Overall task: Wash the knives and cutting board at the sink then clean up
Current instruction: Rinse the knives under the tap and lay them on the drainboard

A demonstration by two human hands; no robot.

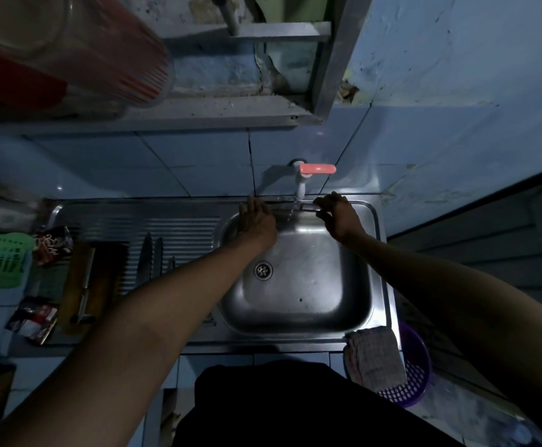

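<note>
Over a steel sink (372, 285): knives (148, 258) and board (84, 285) parked on the drainer at left, cloth (374, 356) draped over the near right rim. Basin bare around the drain. Left hand (256, 219) flat-fingered, right hand (335, 217) loosely curled, both empty, flanking water from the tap (311, 174).

No text can be read; the packet (51, 245) print is too blurred.

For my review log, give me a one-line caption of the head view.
Both empty hands, left and right, reach under the running tap above the sink; knives lie on the drainboard.
</note>
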